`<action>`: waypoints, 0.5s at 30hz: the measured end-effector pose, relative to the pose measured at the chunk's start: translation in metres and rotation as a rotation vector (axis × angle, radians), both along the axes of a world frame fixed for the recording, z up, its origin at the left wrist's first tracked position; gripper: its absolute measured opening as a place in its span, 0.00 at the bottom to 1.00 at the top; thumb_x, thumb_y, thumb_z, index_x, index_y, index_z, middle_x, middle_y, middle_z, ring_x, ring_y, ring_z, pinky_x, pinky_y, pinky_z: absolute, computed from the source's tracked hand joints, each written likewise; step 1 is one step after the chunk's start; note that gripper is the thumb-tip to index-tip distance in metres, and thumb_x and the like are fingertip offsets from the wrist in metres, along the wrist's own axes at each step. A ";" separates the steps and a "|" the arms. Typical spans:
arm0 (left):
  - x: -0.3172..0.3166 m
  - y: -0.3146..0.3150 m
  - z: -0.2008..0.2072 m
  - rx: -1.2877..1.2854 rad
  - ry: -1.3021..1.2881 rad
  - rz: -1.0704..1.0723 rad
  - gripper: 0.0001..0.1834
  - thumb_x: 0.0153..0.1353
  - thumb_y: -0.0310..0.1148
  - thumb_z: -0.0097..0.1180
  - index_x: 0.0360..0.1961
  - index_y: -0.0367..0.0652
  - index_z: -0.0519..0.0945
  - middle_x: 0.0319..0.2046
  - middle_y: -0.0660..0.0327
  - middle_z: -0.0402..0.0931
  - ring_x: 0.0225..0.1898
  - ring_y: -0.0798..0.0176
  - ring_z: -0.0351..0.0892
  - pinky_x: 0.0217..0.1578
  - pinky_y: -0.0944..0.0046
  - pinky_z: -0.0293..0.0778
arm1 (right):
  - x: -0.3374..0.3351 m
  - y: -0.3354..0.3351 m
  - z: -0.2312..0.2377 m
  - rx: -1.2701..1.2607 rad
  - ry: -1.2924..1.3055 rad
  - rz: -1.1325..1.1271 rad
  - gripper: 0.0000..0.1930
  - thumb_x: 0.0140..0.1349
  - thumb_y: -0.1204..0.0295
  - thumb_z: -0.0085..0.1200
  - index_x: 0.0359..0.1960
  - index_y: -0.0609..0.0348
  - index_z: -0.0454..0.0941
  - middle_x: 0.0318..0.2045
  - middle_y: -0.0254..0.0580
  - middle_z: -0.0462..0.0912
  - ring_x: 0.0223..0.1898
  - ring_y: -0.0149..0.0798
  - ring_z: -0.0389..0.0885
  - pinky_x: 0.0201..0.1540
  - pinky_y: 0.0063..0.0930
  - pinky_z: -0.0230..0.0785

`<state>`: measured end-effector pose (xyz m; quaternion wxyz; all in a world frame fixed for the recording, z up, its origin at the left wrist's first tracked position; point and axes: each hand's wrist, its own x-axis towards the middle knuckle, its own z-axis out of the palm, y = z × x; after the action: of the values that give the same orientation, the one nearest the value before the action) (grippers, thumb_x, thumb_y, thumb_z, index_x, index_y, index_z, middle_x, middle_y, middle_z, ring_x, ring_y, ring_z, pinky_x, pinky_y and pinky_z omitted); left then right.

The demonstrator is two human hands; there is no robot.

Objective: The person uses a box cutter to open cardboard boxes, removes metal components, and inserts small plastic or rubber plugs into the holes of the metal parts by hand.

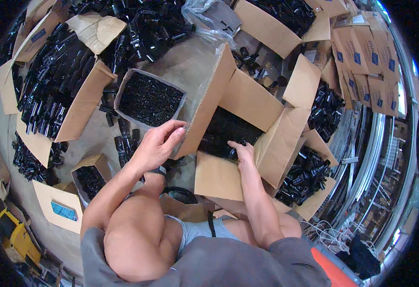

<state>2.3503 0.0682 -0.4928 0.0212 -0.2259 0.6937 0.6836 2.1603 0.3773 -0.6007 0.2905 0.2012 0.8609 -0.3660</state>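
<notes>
The left hand (pixel 156 143) grips the raised flap (pixel 204 103) of the open cardboard box (pixel 219 179), fingers curled over its edge. The right hand (pixel 242 152) reaches inside, fingers closed around black plastic parts (pixel 226 129) stacked just ahead of it.

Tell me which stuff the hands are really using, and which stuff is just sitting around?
In use:
- left hand gripping the cardboard flap
- right hand reaching into the open box
- black parts stacked inside that box

Just lying about:
- grey tray of small black pieces
- clear plastic bag
- flat folded cartons
- yellow thing on the floor
</notes>
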 end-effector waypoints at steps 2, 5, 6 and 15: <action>-0.002 0.003 0.002 -0.064 0.034 -0.002 0.16 0.76 0.37 0.49 0.56 0.38 0.78 0.38 0.58 0.84 0.41 0.68 0.81 0.44 0.64 0.76 | 0.000 0.003 -0.002 -0.010 -0.037 -0.021 0.24 0.48 0.73 0.73 0.47 0.65 0.79 0.42 0.43 0.85 0.42 0.40 0.82 0.49 0.35 0.73; -0.005 0.004 0.013 -0.024 -0.001 -0.038 0.16 0.75 0.37 0.50 0.55 0.38 0.78 0.31 0.60 0.80 0.33 0.70 0.78 0.36 0.64 0.75 | -0.006 0.013 0.001 -0.134 -0.141 -0.106 0.26 0.46 0.73 0.73 0.49 0.66 0.79 0.44 0.46 0.85 0.46 0.43 0.82 0.52 0.38 0.72; -0.007 0.006 0.016 0.017 -0.026 -0.054 0.15 0.75 0.37 0.51 0.55 0.38 0.77 0.29 0.61 0.79 0.30 0.71 0.76 0.33 0.64 0.74 | -0.007 0.024 0.000 -0.183 -0.175 -0.162 0.25 0.46 0.74 0.72 0.48 0.65 0.80 0.43 0.45 0.85 0.45 0.43 0.82 0.51 0.39 0.72; -0.019 0.015 0.023 -0.128 0.106 -0.090 0.17 0.69 0.40 0.59 0.51 0.38 0.78 0.34 0.51 0.82 0.34 0.56 0.83 0.38 0.57 0.77 | -0.015 0.011 0.019 -0.260 -0.361 -0.285 0.13 0.50 0.73 0.71 0.38 0.56 0.82 0.34 0.39 0.83 0.41 0.41 0.82 0.44 0.38 0.76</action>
<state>2.3317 0.0836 -0.4700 0.0006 -0.1591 0.7455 0.6472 2.1452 0.3880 -0.5813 0.4085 0.3435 0.7038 -0.4688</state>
